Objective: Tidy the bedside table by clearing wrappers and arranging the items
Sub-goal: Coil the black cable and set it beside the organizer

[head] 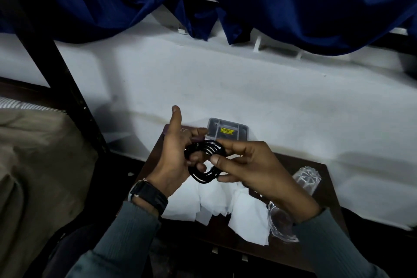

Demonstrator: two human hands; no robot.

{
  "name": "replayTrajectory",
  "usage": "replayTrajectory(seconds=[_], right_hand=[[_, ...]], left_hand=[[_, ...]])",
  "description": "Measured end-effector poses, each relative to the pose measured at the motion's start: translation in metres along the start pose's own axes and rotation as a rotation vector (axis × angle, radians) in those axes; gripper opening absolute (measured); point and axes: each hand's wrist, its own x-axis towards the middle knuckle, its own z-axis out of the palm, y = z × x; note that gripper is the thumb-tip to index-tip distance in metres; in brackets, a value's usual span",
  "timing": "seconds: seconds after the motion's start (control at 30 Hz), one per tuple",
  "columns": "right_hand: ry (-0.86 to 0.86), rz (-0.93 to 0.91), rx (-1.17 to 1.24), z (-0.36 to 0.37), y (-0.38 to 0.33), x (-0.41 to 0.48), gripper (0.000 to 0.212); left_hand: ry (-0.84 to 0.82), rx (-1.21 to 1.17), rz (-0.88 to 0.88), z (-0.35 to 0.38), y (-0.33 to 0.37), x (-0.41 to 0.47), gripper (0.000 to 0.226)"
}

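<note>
Dark bench (284, 161) below white wall: black cable coil (212, 148) between hands; left hand (173, 160) fingers curled through it, right hand (255, 169) fingers pinching its 3 o'clock edge; white wrappers (248, 216) at 6 o'clock.

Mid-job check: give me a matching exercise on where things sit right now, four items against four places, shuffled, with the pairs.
Things:
1 black cable
2 grey box
3 white papers
4 wristwatch

Places:
A at the far edge of the table
B on the left wrist
C held between the left hand and the right hand
D spread on the table under the hands

Pairs: 1-C, 2-A, 3-D, 4-B
</note>
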Motion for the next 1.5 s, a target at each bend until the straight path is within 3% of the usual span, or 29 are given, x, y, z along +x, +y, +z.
replayTrajectory(seconds=[0.17,0.27,0.33,0.4,0.47,0.53,0.57,0.63,0.7,0.73,0.83,1.03,1.17,1.33,1.5], right_hand=[[0.14,0.018,0.02,0.002,0.008,0.003,0.027],[0.249,0.047,0.126,0.003,0.01,0.003,0.027],[0.336,0.066,0.228,0.003,0.009,0.002,0.033],[0.41,0.069,0.325,0.003,0.009,0.002,0.032],[0.491,0.073,0.379,0.004,0.009,0.003,0.02],[0.546,0.076,0.425,0.009,0.01,0.003,0.015],[0.568,0.078,0.462,0.013,0.01,0.003,0.015],[0.617,0.086,0.556,0.018,0.01,0.004,0.016],[0.668,0.085,0.668,0.019,0.008,0.005,0.014],[0.695,0.075,0.712,0.018,0.007,0.007,0.012],[0.734,0.019,0.731,0.015,0.005,0.009,0.013],[0.715,-0.055,0.579,0.036,0.015,0.006,0.024],[0.673,-0.043,0.57,0.043,0.022,0.002,0.026],[0.647,0.04,0.536,0.043,0.031,0.001,0.015],[0.56,0.097,0.605,0.03,0.028,0.001,0.014]], left_hand=[[-0.175,-0.156,-0.11,-0.006,0.001,-0.001,0.12],[-0.366,-0.317,-0.142,-0.007,0.004,-0.006,0.103],[-0.421,-0.332,-0.11,-0.001,0.004,-0.01,0.073],[-0.324,-0.184,0.006,0.008,-0.002,-0.012,0.036],[-0.187,-0.011,0.156,0.017,-0.012,-0.012,0.034],[-0.147,-0.049,0.226,0.026,-0.021,-0.013,0.028],[-0.148,-0.109,0.238,0.03,-0.023,-0.014,0.032],[-0.181,-0.183,0.245,0.031,-0.029,-0.012,0.065],[-0.241,-0.092,0.268,0.028,-0.036,-0.01,0.088],[-0.26,0.005,0.288,0.026,-0.04,-0.01,0.086],[-0.147,0.184,0.369,0.029,-0.046,-0.009,0.048],[-0.04,-0.23,0.264,0.031,-0.035,-0.006,0.028],[0.024,-0.312,0.214,0.032,-0.028,-0.005,0.035],[-0.021,-0.439,0.147,0.026,-0.026,-0.005,0.018],[0.042,-0.349,0.176,0.03,-0.019,-0.004,0.031]])
